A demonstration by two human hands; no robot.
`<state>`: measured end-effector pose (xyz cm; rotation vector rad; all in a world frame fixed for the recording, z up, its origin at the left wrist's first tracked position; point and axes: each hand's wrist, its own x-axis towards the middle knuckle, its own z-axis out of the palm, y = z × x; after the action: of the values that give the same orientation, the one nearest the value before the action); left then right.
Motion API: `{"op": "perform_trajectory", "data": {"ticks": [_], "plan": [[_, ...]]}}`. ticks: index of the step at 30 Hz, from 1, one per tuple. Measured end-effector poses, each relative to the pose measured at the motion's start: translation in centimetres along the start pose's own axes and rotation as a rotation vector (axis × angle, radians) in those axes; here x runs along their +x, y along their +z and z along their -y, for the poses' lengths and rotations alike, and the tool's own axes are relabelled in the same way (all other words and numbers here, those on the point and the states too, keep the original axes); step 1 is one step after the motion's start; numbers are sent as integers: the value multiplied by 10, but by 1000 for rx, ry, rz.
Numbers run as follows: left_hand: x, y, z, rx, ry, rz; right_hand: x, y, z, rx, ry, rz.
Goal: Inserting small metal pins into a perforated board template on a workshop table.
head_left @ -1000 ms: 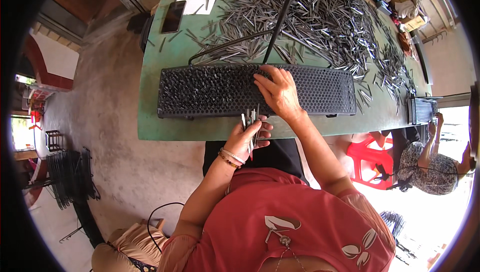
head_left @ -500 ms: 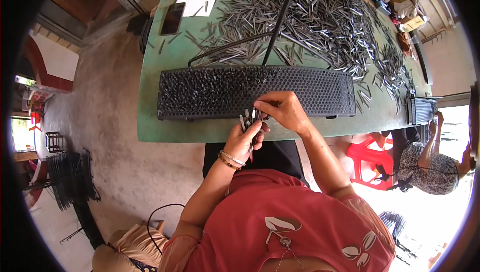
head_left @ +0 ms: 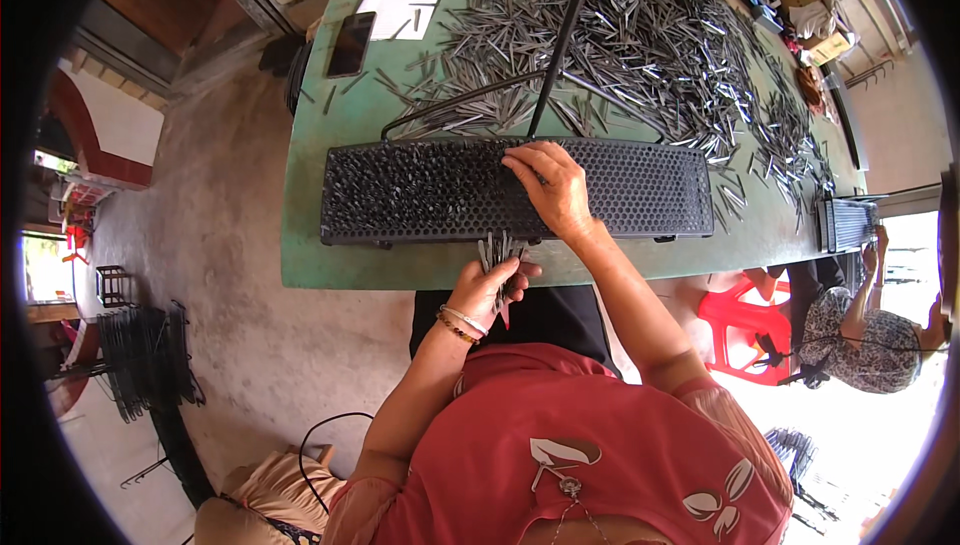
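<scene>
My left hand (head_left: 490, 285) is closed round a bunch of thin dark metal strips (head_left: 497, 248), just off the near edge of a black perforated rack (head_left: 640, 185). The left part of the rack is packed with strips standing in its holes; the holes on the right show bare. Over the rack's middle, my right hand (head_left: 550, 182) has its fingertips pressed together at the border of the filled holes. Whatever those fingertips hold is hidden or too small to make out.
A big heap of loose strips (head_left: 640, 45) covers the far part of the green table (head_left: 310, 215). A black phone (head_left: 350, 45) and white paper (head_left: 402, 5) lie far left. Black rods (head_left: 565, 35) rise behind the rack. Another person (head_left: 860, 340) works at far right beside a red chair (head_left: 740, 325).
My right hand has moved from the strips in my left hand up and away onto the rack's middle. The left hand stays nearly in place, still holding its bunch.
</scene>
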<state>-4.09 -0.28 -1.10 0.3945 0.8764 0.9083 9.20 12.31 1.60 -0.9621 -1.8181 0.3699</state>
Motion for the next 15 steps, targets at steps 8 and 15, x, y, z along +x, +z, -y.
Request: {"op": "perform_trajectory", "data": {"ticks": [8, 15], "plan": [[-7, 12, -8, -122, -93, -22, -5, -1, -4, -118, -228, 191], [-3, 12, -7, -112, 66, 28, -6, -31, 21, 152, 140, 160]]}}
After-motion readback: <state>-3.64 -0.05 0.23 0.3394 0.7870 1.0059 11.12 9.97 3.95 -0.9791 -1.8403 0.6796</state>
